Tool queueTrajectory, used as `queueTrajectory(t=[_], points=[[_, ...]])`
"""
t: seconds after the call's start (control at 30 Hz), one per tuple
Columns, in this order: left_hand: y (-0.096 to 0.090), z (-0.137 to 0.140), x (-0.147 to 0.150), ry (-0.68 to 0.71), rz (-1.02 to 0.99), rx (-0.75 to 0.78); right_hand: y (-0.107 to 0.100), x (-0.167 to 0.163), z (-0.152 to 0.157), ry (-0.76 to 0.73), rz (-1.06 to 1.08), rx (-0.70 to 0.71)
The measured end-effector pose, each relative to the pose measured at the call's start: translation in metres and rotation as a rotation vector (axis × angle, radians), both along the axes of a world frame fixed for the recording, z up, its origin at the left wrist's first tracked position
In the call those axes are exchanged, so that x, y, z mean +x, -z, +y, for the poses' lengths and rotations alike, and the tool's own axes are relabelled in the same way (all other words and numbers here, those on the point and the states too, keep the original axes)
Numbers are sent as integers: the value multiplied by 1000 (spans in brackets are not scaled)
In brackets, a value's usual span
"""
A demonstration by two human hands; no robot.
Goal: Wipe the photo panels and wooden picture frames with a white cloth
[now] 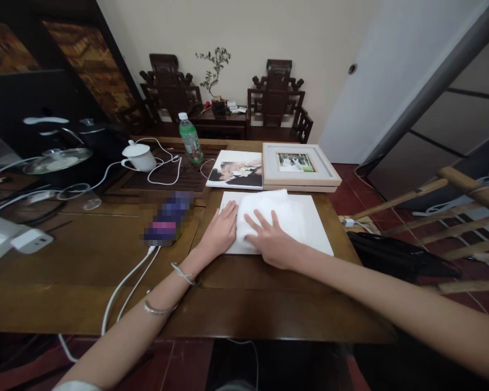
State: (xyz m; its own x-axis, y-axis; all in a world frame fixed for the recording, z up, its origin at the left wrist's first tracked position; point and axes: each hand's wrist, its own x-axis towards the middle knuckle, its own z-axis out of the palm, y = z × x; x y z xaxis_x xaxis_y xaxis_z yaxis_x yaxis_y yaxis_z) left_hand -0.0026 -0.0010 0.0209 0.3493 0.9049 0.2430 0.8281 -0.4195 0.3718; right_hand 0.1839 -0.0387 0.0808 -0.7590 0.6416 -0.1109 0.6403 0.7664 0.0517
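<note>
A white rectangular board (318,228) lies on the wooden table. Over its middle is spread a folded white cloth (264,202). My right hand (275,241) presses flat on the cloth with its fingers spread apart. At the board's left side my left hand (223,231) rests with its fingers stretched out, against the cloth's left edge. Whether the cloth is a towel or a tissue wipe I cannot tell.
Behind the board lie a photo panel (236,176) and a wooden picture frame (271,176). A green-labelled bottle (190,140), a white lidded cup (139,157) and a phone (167,220) with white cables stand or lie to the left. A bamboo rack (464,217) is on the right.
</note>
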Motion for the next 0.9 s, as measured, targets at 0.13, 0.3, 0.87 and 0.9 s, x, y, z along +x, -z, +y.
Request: queueTrajectory(t=[0.13, 0.3, 0.87, 0.9], points=[[-3, -1, 0, -3, 26, -21, -13, 6, -40, -75, -1, -100], [-2, -1, 1, 0, 27, 6, -35, 11, -42, -73, 32, -276], [-13, 4, 0, -171, -708, 8, 7, -53, 37, 44, -46, 91], [-15, 3, 0, -180, -752, 9, 7, -53, 31, -19, -39, 87]])
